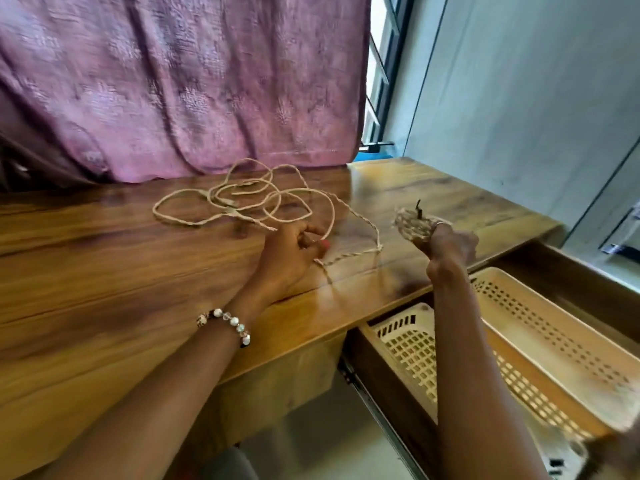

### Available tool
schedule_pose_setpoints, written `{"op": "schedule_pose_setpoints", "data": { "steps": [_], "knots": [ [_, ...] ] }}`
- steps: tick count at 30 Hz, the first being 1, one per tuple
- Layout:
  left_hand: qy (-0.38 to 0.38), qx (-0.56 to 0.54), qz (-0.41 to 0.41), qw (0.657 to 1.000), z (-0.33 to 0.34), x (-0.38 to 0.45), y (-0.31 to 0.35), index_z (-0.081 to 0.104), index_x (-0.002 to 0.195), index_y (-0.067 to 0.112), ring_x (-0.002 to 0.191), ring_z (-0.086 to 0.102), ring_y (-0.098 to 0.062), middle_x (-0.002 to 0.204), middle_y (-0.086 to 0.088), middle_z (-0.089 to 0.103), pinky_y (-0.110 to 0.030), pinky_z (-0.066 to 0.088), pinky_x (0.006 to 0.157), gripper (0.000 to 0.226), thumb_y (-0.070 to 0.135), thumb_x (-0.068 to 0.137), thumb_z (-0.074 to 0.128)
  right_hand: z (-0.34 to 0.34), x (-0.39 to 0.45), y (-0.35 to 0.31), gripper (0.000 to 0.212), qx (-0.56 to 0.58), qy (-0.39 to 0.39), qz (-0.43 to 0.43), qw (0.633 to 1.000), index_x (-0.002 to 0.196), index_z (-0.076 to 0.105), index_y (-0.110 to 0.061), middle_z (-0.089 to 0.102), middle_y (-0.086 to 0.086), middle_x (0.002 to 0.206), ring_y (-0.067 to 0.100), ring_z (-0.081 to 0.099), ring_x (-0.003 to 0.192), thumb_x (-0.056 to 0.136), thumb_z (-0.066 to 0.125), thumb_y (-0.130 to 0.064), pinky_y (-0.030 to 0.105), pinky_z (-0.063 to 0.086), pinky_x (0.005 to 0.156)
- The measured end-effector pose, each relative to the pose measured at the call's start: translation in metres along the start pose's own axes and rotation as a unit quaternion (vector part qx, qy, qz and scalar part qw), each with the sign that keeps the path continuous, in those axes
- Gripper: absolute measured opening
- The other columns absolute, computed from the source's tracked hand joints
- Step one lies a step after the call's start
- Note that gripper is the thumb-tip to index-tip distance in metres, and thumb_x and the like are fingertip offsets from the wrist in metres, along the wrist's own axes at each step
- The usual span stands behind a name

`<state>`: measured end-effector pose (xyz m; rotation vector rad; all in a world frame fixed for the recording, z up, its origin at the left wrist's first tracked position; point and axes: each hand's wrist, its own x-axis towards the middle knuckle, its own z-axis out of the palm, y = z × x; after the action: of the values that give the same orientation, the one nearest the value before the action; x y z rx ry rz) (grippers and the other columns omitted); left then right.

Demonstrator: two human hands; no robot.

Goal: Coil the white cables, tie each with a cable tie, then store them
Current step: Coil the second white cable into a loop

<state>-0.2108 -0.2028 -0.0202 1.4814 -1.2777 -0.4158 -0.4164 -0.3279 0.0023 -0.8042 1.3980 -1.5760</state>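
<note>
A loose white twisted cable [242, 199] lies in tangled loops on the wooden table [104, 258], with one strand trailing toward the front edge. My left hand [294, 251] rests on the table with its fingers curled round a strand of that cable. My right hand [446, 244] holds a small coiled cable bundle [412, 225] above the table's right part; a dark cable tie [419, 206] sticks up from the coil.
An open drawer [571, 289] below the table's right front holds a cream perforated plastic basket [512, 282]. A purple curtain [190, 81] hangs behind the table. A grey wall and a window frame stand to the right.
</note>
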Motion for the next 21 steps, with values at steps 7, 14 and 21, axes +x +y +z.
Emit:
{"op": "schedule_pose_setpoints", "data": {
  "steps": [7,14,21],
  "knots": [
    [-0.148,0.228,0.069,0.960,0.009,-0.006,0.009,0.065,0.120,0.027,0.066,0.063,-0.010,0.078,-0.002,0.071,-0.023,0.035,0.060,0.040,0.036,0.082,0.071,0.006,-0.002,0.027,0.046,-0.301,-0.012,-0.102,0.948,0.109,0.060,0.013,0.061,0.032,0.116,0.043,0.057,0.111,0.093,0.055,-0.030,0.042,0.046,0.090],
    [0.010,0.232,0.084,0.969,0.003,-0.001,-0.006,0.071,0.083,0.015,0.066,0.064,-0.022,0.066,-0.004,0.067,-0.037,0.049,0.064,0.017,0.030,0.089,0.064,0.004,-0.011,0.027,0.053,-0.301,0.018,-0.110,0.947,0.105,0.060,0.013,0.061,0.033,0.113,0.044,0.049,0.116,0.097,0.048,-0.038,0.043,0.041,0.092],
    [0.080,0.023,0.011,0.996,-0.033,-0.001,-0.015,0.071,0.093,0.019,0.048,0.059,-0.016,0.064,0.000,0.068,-0.029,0.049,0.050,0.008,0.024,0.088,0.067,0.024,-0.046,0.030,0.018,-0.274,-0.034,-0.275,0.921,0.101,0.064,-0.006,0.066,0.018,0.100,0.032,0.061,0.093,0.087,0.055,-0.013,0.046,0.050,0.084]
  ]
}}
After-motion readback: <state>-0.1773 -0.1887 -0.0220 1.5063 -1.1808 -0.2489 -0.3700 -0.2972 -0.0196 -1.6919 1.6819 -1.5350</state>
